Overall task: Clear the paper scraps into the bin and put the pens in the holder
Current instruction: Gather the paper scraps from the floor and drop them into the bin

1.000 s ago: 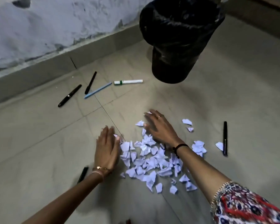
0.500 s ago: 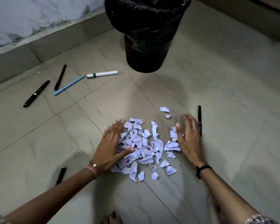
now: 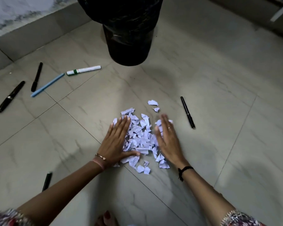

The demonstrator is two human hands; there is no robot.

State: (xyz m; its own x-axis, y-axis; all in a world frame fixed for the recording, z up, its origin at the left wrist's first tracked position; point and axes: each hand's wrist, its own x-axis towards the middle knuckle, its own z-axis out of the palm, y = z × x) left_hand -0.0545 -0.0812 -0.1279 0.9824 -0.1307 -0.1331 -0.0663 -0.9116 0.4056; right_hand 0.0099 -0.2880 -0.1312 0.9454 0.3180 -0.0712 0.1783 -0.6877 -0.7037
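Nearby, pens (image 3: pixel 187 112) flank the scraps (image 3: pixel 141 137) between flat left hand (image 3: pixel 116 141) and right hand (image 3: pixel 167 141), fingers extended, bin (image 3: pixel 127 38) beyond.

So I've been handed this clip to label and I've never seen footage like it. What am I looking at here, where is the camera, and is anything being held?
There is no machine here: a person wears a camera on the head, looking down at their own two bare hands on a tiled floor. The left hand and right hand lie flat on either side of a heap of torn paper scraps, cupping it; neither grips anything. Ahead stands a bin lined with a black bag. Pens lie loose: a black pen right of the heap, and to the left a white marker, a blue pen and two black pens. Another dark pen shows beside the left forearm. No holder is visible.
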